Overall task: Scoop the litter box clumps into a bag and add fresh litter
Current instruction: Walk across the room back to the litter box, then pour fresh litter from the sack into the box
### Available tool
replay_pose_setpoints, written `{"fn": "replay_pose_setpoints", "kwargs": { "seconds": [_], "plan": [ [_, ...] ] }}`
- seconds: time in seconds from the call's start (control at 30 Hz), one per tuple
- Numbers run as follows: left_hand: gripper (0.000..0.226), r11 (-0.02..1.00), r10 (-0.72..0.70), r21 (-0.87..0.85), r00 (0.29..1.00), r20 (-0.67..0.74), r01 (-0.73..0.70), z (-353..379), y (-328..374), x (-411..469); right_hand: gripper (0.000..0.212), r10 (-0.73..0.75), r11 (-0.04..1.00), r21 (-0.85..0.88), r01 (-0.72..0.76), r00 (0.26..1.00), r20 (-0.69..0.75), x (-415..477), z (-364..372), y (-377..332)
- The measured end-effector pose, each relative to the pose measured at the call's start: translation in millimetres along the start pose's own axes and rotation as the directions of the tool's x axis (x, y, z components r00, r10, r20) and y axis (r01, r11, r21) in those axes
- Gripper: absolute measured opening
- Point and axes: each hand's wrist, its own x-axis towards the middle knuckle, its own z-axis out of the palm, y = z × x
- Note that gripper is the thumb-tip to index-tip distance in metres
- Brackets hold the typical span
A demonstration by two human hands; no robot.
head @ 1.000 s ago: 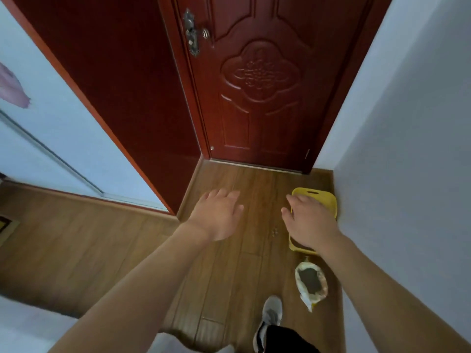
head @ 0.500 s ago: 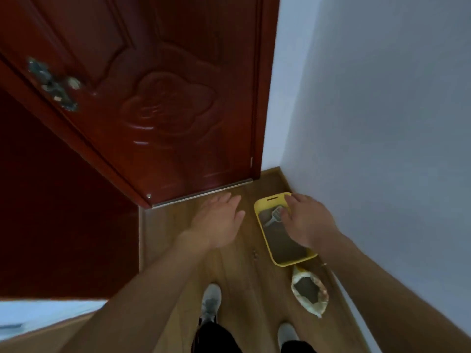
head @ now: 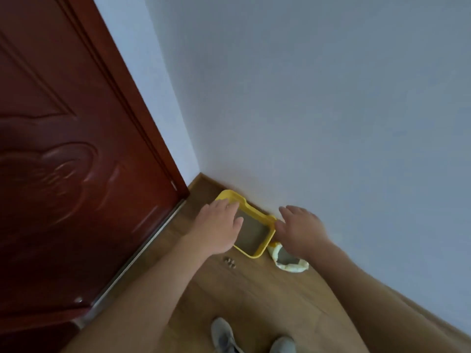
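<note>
A yellow litter box [head: 265, 242] with grey litter inside sits on the wooden floor in the corner, against the white wall. My left hand [head: 219, 225] hovers over its left side, palm down, fingers spread, holding nothing. My right hand [head: 303, 229] is open just right of the box's near corner, empty too. Below the right hand stands an open whitish bag [head: 290, 263] with grey litter in it. The scoop seen earlier is hidden under my left hand.
A dark red door [head: 76, 174] stands closed at the left, its metal threshold running along the floor. Several small pellets [head: 230, 261] lie on the floor before the box. My two grey shoes [head: 224, 335] are at the bottom.
My view has swung right toward the corner. My left hand moved over the litter box, covering the scoop; my right hand shifted off the box toward the bag.
</note>
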Motion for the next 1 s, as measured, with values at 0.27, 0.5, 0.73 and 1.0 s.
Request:
{"fn": "replay_pose_setpoints", "kwargs": {
  "seconds": [0.27,0.5,0.73,1.0],
  "plan": [
    [0.056,0.990,0.134,0.038,0.989,0.068,-0.137,47,68,61,0.042,0.144,0.986,0.093,-0.141,0.989,-0.036,-10,38,82],
    [0.055,0.968,0.216,0.103,0.969,0.116,-0.228,106,117,107,0.037,0.209,0.961,0.196,-0.195,0.977,-0.052,-3,95,147],
    [0.057,0.931,0.298,0.159,0.937,0.185,-0.327,235,105,181,0.038,0.281,0.939,0.215,-0.267,0.959,-0.038,46,224,194],
    [0.057,0.897,0.382,0.148,0.900,0.211,-0.416,442,62,279,0.046,0.292,0.940,0.210,-0.270,0.953,-0.083,117,432,232]
  ]
}}
